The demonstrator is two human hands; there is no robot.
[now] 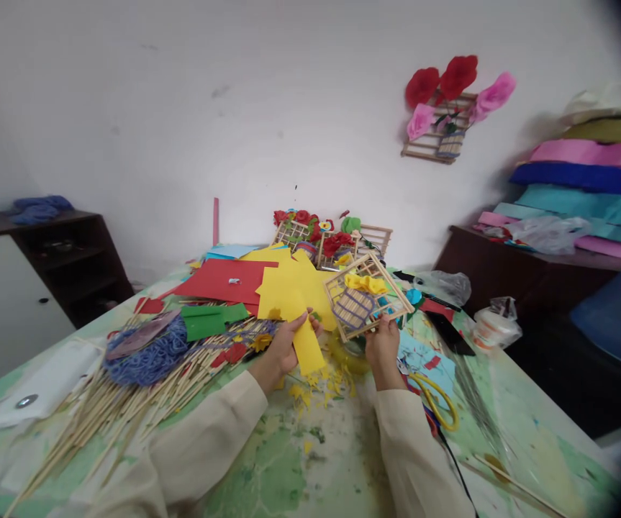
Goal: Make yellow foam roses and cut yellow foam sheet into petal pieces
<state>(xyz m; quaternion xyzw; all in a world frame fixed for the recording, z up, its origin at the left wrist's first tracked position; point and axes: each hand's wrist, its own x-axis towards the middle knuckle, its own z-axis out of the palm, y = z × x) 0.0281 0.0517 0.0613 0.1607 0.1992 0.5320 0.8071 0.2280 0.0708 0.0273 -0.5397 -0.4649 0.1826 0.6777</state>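
Observation:
My left hand (287,347) is closed on a yellow paper strip (309,347), which hangs down past the fingers. In my right hand (383,345) is a small wooden stick frame (337,289), gripped at its lower right edge and tilted. A small basket woven of sticks with purple yarn (352,309) sits on the frame, and a yellow paper piece (367,283) lies across its upper part. Behind my left hand spread large yellow paper sheets (288,284). Yellow paper scraps (310,388) are scattered on the table below the hands.
Thin wooden sticks (142,403) and blue-purple yarn (148,352) lie at left, near red paper (224,279) and green paper (207,322). Yellow-handled scissors (440,403), a black phone (450,332) and a plastic-wrapped cup (496,327) are at right. Finished flower frames (337,244) lean against the wall.

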